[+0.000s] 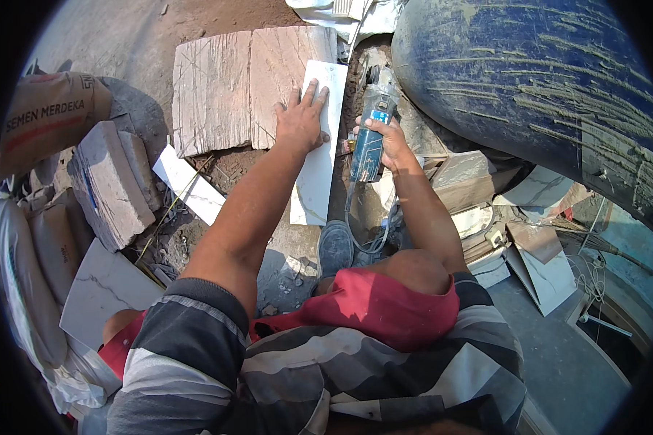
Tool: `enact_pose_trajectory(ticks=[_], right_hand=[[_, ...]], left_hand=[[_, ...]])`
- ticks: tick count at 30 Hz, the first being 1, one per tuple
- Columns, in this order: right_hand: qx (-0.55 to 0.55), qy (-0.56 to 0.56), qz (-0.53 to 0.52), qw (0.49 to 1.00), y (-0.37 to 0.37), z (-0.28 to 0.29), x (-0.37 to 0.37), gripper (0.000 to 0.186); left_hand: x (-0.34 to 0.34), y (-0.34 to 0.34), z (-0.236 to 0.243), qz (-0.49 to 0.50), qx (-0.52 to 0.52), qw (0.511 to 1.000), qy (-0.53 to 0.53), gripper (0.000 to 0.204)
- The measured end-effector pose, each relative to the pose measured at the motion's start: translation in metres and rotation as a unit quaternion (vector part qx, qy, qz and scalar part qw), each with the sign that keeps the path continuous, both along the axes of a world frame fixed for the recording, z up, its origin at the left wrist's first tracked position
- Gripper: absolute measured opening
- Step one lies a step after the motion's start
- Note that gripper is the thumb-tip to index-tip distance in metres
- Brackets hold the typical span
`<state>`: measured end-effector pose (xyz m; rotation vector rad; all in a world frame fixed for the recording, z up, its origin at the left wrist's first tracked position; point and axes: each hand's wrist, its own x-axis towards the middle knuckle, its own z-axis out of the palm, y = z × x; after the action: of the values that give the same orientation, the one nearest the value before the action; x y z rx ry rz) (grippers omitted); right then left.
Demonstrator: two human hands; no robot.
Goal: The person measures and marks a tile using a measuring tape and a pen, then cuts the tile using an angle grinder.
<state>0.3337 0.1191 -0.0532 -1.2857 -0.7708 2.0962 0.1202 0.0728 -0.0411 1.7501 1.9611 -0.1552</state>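
A long white tile strip (315, 181) lies with its far part over the edge of a flat, scored stone slab (214, 90). My left hand (302, 119) rests on the strip with its fingers spread, pressing on its left side. In my right hand (390, 141) is a blue angle grinder (368, 148), gripped around its body. The grinder's metal head points away from me, just right of the strip and apart from it. Its disc is hard to make out. From its near end a grey cord (352, 217) loops down by my shoe (335, 250).
A large blue drum (530, 65) streaked with dried mortar fills the far right. On the left are a brown cement bag (54, 116), broken concrete blocks (112, 185) and a marbled tile (105, 286). Tile offcuts (548, 272) and wires lie at the right. Rubble (290, 272) lies near my feet.
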Motion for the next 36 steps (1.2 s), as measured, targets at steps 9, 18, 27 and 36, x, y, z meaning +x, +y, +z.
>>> enact_pose_trajectory(ticks=[9,18,27,36], right_hand=[[-0.004,-0.022,0.025,0.999,0.016,-0.015,-0.005,0.048],[-0.01,-0.02,0.051,0.998,0.022,-0.024,-0.009,0.043],[-0.019,-0.002,0.062,0.998,0.025,-0.027,-0.01,0.041],[-0.006,-0.002,0.051,0.999,0.031,-0.036,-0.015,0.043]], left_hand=[[-0.001,0.008,0.003,0.018,0.011,1.0,-0.015,0.113],[0.0,0.007,0.0,0.037,-0.003,0.999,-0.022,0.109],[0.001,0.004,-0.004,0.031,0.024,0.999,-0.009,0.111],[0.0,0.005,-0.004,0.041,0.007,0.998,-0.039,0.11]])
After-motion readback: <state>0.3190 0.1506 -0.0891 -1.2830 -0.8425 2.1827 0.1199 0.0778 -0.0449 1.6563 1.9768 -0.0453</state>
